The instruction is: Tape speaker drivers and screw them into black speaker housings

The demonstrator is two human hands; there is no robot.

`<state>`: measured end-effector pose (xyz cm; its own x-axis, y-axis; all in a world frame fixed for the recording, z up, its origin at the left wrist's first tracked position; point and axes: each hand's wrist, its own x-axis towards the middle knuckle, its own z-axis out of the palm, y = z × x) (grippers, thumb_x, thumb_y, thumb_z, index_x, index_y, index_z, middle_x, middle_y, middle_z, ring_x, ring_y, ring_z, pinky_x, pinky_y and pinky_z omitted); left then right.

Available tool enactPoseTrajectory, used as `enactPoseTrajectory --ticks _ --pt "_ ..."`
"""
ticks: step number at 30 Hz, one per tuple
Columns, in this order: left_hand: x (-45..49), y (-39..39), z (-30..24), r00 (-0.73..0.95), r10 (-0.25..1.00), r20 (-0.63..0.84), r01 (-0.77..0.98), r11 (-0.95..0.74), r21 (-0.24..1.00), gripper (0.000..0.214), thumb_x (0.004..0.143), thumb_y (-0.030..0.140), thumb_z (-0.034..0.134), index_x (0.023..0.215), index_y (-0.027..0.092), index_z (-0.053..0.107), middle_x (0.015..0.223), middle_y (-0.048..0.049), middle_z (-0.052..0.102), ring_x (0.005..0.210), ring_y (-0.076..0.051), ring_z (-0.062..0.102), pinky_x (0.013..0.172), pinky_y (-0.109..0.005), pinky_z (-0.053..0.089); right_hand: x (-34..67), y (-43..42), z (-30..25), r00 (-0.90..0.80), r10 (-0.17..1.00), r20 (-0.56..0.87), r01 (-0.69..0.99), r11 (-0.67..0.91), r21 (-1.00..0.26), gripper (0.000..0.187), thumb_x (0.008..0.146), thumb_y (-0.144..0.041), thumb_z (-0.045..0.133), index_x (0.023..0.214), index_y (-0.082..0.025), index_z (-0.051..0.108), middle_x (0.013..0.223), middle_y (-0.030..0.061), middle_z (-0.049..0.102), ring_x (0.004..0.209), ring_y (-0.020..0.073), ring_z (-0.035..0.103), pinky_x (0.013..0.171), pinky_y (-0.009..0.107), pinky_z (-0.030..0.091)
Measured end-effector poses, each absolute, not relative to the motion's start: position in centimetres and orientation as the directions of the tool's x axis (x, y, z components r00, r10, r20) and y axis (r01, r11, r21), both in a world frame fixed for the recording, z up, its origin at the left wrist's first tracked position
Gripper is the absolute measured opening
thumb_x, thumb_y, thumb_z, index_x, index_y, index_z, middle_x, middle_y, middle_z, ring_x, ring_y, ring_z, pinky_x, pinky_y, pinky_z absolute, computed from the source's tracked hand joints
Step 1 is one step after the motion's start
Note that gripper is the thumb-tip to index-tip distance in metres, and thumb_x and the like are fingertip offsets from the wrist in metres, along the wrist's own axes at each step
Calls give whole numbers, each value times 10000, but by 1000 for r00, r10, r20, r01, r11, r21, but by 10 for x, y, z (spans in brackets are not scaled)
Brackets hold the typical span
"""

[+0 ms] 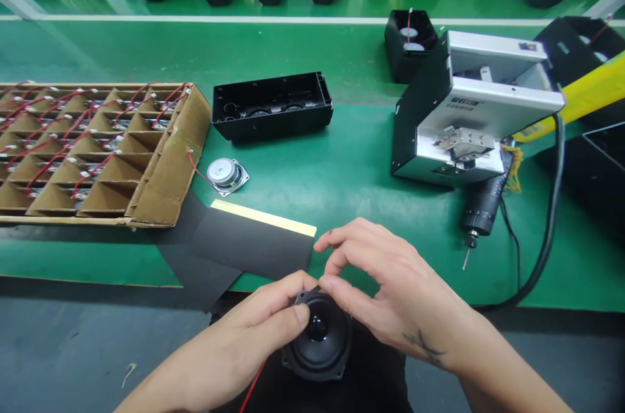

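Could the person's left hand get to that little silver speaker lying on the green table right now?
Probably not freely: the left hand is gripping the black speaker. The way to the silver speaker looks open, across the black sheets.

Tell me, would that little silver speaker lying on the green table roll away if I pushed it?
Probably not far: the small speaker lies flat on a squarish frame, so it would likely slide, not roll. Its metal back suggests it is heavy for its size. Its thin red wire would likely trail floppily behind.

Small black speaker driver (pixel 319 342), square-framed, cone facing up, slightly tilted; red wire trailing from its lower left; just below the black sheet (pixel 244 245).
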<state>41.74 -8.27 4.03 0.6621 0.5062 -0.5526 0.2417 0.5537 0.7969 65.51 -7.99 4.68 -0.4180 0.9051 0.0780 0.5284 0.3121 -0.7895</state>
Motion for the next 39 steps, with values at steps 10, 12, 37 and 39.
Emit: enactPoseTrajectory --ticks 10,12,37,39 --pt "417 -84 37 651 521 -552 256 534 806 395 1069 534 496 1347 293 640 1220 -29 651 1168 -231 552 1061 -366 423 656 -79 47 -422 905 52 534 294 -793 150 994 -211 681 857 -235 626 1236 -36 685 1136 170 620 961 375 430" --pt "418 -84 36 649 529 -547 262 519 813 396 1069 537 494 1347 294 636 1228 -29 645 1172 -231 544 1062 -367 413 656 -80 47 -417 908 46 541 289 -790 146 995 -215 681 860 -238 633 1237 -38 684 1138 170 618 961 377 428" --pt "428 -85 28 620 573 -536 239 513 825 304 1074 506 480 1147 260 642 1011 11 567 940 -173 477 870 -298 390 656 -82 44 -416 909 33 529 271 -804 151 1000 -213 687 859 -240 641 1236 -44 707 1135 175 635 955 380 441" --pt "429 -85 27 617 585 -526 228 507 831 296 1073 495 479 1103 246 635 997 10 553 932 -171 462 865 -297 385 656 -82 43 -419 907 51 518 284 -807 158 1006 -217 686 857 -234 633 1228 -39 712 1122 174 640 948 377 444"
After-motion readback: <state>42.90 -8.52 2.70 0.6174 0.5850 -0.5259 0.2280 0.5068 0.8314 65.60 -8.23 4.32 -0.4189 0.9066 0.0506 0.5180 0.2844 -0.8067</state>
